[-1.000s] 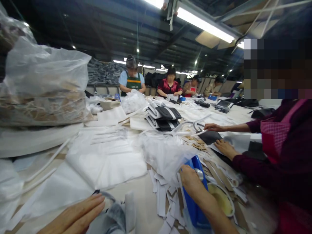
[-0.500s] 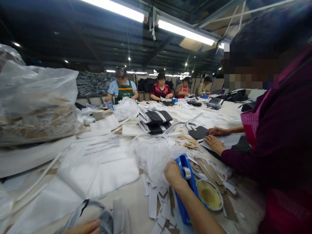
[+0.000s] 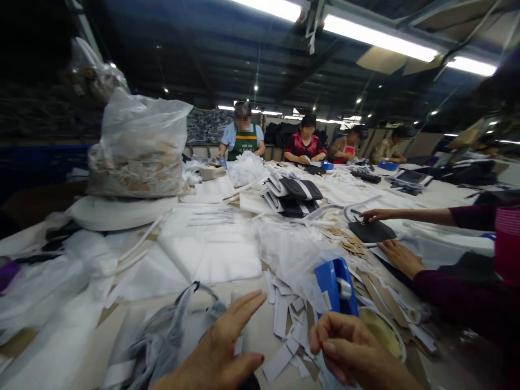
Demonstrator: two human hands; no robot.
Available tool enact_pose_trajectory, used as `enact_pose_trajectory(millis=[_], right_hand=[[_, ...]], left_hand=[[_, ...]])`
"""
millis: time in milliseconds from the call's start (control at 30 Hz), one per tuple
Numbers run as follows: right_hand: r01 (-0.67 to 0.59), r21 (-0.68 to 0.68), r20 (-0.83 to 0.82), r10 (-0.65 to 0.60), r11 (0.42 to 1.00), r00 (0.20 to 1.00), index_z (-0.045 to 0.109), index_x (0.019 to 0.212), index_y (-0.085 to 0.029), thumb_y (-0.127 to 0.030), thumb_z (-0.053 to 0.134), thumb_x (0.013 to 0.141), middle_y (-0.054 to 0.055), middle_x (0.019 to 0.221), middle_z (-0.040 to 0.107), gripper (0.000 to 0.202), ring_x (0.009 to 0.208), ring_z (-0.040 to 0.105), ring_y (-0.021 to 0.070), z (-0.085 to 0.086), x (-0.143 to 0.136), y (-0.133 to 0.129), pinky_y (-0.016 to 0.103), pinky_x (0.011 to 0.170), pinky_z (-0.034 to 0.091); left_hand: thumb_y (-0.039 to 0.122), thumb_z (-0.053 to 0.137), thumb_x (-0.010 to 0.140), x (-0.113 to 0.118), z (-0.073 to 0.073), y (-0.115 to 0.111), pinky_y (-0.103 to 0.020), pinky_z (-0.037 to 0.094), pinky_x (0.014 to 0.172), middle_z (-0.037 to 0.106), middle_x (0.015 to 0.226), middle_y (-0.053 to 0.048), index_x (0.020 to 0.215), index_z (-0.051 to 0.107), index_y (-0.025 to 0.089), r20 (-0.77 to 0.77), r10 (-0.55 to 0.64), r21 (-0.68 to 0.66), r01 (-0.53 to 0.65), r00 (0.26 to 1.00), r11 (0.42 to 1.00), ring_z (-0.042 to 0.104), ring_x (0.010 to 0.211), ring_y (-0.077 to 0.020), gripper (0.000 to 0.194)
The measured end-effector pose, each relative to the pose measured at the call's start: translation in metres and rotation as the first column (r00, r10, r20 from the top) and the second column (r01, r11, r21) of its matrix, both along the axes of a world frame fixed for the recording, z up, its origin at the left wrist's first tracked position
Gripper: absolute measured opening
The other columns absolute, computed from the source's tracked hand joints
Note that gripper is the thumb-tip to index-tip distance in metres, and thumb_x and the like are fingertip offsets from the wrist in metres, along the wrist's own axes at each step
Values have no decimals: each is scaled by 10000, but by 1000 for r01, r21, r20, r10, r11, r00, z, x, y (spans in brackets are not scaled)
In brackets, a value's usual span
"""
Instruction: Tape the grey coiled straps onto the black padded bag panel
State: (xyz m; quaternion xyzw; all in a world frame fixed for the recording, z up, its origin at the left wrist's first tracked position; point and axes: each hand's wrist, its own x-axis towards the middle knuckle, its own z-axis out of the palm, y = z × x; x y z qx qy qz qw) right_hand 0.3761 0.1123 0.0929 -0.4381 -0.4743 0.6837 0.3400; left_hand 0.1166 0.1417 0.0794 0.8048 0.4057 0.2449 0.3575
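Note:
My left hand (image 3: 221, 346) is open, thumb and fingers apart, in front of a grey bag with straps (image 3: 170, 330) lying near the table's front edge. To its right, my right hand (image 3: 351, 349) is closed, with thumb and fingertips together. Whatever it may hold is too small to make out. Just beyond that hand stands a blue tape dispenser (image 3: 335, 276) with a roll of tape (image 3: 344, 288) in it. A round tub of yellowish stuff (image 3: 379, 327) is partly hidden behind my right hand. White paper strips (image 3: 284, 319) lie scattered between my hands.
Crumpled clear plastic (image 3: 284, 244) and white foam sheets (image 3: 215, 249) cover the table's middle. Folded black-and-white pieces (image 3: 294, 192) are stacked beyond. A full plastic bag (image 3: 138, 157) stands at left. A co-worker's hands (image 3: 400, 254) touch a black flap (image 3: 371, 232) at right. Several people sit opposite.
My view has swung left. My right hand has drawn back toward me from beside the dispenser and plastic. My left hand has risen further into view, fingers spread. The co-worker's far hand has reached forward.

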Motion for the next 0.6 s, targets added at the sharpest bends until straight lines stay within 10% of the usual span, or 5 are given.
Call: enact_pose_trajectory(millis=[167, 267, 367, 600], right_hand=[[60, 166, 398, -123, 984, 909, 557, 756, -167, -507, 562, 733, -22, 594, 487, 341, 484, 435, 90, -13, -3, -6, 212, 478, 316], [77, 466, 785, -452, 882, 424, 559, 898, -171, -423, 454, 822, 68, 812, 598, 284, 729, 581, 196, -14, -4, 16, 312, 695, 428], [51, 393, 916, -396, 918, 64, 564, 966, -107, -455, 410, 859, 177, 936, 629, 395, 863, 619, 293, -17, -12, 48, 383, 747, 440], [-10, 390, 919, -388, 921, 73, 622, 761, -165, -192, 397, 819, 113, 895, 669, 234, 846, 628, 217, -37, -23, 77, 287, 745, 435]], left_hand=[[130, 535, 687, 26, -4, 7, -425, 186, 1127, 309, 1459, -111, 1393, 297, 172, -11, -72, -66, 71, 997, 995, 266, 1348, -224, 746], [163, 522, 714, 22, -17, 2, -414, 283, 1096, 432, 1379, -136, 1314, 420, 154, -26, -41, -7, 41, 999, 999, 380, 1287, -248, 610], [164, 522, 713, 13, -31, -3, -373, 410, 1016, 524, 1296, -133, 1242, 497, 155, -32, 50, 86, -47, 998, 995, 489, 1200, -247, 529], [151, 521, 735, -7, -45, -9, -287, 477, 937, 637, 1147, -100, 1102, 594, 162, 43, 122, 308, -129, 992, 943, 591, 1076, -202, 374]])
